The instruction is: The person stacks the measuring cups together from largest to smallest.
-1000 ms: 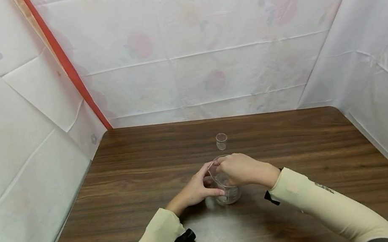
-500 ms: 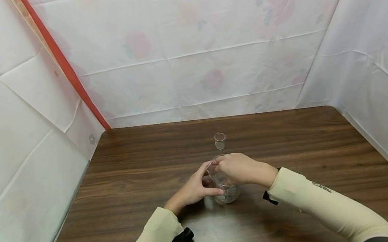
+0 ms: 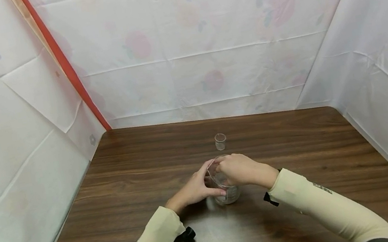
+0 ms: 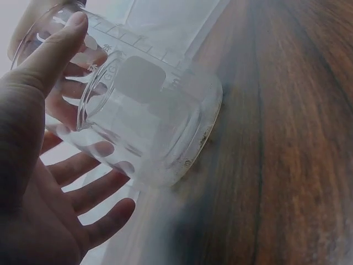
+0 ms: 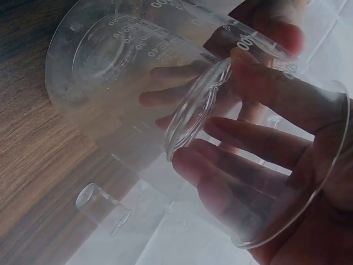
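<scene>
Three beakers: one large, one nested inside it, one small.
Large beaker (image 4: 140, 80): on the desk (image 3: 142, 181), near its middle, nested one inside.
Left hand (image 3: 194, 189): wrapped round the large beaker's side, thumb on near wall.
Right hand (image 3: 240, 169): reaches into its mouth, fingertips pinching the nested beaker (image 5: 135, 69) at the rim.
Small beaker (image 3: 220, 142): upright, beyond the hands, apart from the large one.
</scene>
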`<state>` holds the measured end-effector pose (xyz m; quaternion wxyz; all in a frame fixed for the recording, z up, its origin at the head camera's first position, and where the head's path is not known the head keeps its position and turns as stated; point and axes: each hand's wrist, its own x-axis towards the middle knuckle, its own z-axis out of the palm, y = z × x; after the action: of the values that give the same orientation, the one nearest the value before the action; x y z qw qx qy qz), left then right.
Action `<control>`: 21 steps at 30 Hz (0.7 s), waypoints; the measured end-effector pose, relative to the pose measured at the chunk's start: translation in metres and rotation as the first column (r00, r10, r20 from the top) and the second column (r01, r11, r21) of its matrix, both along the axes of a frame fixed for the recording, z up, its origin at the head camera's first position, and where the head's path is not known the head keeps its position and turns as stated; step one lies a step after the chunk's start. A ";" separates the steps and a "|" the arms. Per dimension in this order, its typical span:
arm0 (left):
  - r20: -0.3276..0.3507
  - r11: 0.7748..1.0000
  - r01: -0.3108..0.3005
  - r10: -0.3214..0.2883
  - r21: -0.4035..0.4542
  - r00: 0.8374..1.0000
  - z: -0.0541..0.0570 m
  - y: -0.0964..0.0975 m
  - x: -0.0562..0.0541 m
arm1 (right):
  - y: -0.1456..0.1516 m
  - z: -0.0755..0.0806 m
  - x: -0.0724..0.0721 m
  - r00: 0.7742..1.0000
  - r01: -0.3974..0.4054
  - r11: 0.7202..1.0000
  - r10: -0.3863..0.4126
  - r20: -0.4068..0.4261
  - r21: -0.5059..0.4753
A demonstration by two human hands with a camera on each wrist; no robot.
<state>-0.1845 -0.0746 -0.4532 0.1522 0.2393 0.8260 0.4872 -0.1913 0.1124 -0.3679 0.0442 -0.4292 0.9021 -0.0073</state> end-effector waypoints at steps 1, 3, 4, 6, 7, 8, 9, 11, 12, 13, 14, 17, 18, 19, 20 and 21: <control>0.003 1.000 -0.002 0.002 0.001 1.000 0.000 0.000 0.000 | 0.000 0.000 0.000 1.000 -0.003 1.000 0.003 0.000 -0.006; 0.006 1.000 -0.001 0.001 0.000 1.000 -0.002 0.000 0.000 | 0.000 0.000 0.000 1.000 -0.005 1.000 0.005 0.000 -0.010; 0.009 1.000 0.001 -0.001 0.001 1.000 -0.002 0.000 -0.001 | 0.000 0.000 0.000 1.000 -0.005 1.000 0.005 0.004 -0.013; 0.015 1.000 0.003 -0.003 0.010 1.000 -0.003 0.000 0.000 | 0.000 -0.001 0.000 1.000 -0.004 1.000 0.004 0.011 -0.010; 0.019 1.000 0.004 -0.004 0.015 1.000 -0.003 0.000 0.000 | 0.000 -0.001 0.000 1.000 -0.003 1.000 0.003 0.016 -0.009; 0.021 1.000 0.005 -0.006 0.018 1.000 -0.004 0.000 0.000 | 0.000 -0.001 0.000 1.000 0.000 1.000 0.001 0.023 -0.008; 0.024 1.000 0.008 -0.008 0.023 1.000 -0.004 -0.001 0.000 | 0.001 -0.001 0.000 1.000 -0.001 1.000 0.001 0.029 -0.009; 0.031 0.999 0.011 -0.012 0.031 0.999 -0.004 -0.001 0.001 | 0.001 -0.001 0.000 0.999 -0.003 1.000 0.003 0.040 -0.012; 0.034 0.999 0.012 -0.013 0.034 0.999 -0.004 -0.001 0.001 | 0.001 -0.001 0.000 0.999 -0.008 1.000 0.009 0.040 -0.016; 0.033 0.999 0.012 -0.013 0.035 0.999 -0.004 -0.001 0.001 | 0.001 -0.001 -0.001 0.999 -0.015 1.000 0.016 0.040 -0.020; 0.032 0.999 0.012 -0.013 0.038 0.999 -0.004 0.000 0.001 | 0.002 0.000 -0.001 0.999 -0.023 0.999 0.024 0.041 -0.030; 0.031 0.999 0.010 -0.011 0.044 0.999 -0.004 -0.001 0.000 | 0.004 0.002 -0.002 0.998 -0.049 0.996 0.052 0.044 -0.070; 0.031 0.999 0.010 -0.011 0.047 0.999 -0.004 -0.001 0.000 | 0.005 0.004 -0.003 0.997 -0.056 0.995 0.061 0.047 -0.085; 0.030 0.999 0.011 -0.012 0.049 0.999 -0.004 -0.001 0.000 | 0.006 0.005 -0.003 0.997 -0.059 0.993 0.064 0.050 -0.100; 0.028 0.998 0.014 -0.015 0.053 0.999 -0.004 -0.001 -0.001 | 0.007 0.007 -0.003 0.996 -0.060 0.991 0.067 0.056 -0.118; 0.028 0.998 0.016 -0.017 0.055 0.999 -0.004 -0.001 -0.001 | 0.007 0.008 -0.004 0.996 -0.059 0.989 0.067 0.058 -0.132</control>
<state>-0.1854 -0.0751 -0.4573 0.1612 0.2432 0.8081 0.5117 -0.1949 0.1198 -0.3599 0.0445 -0.4591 0.8838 -0.0783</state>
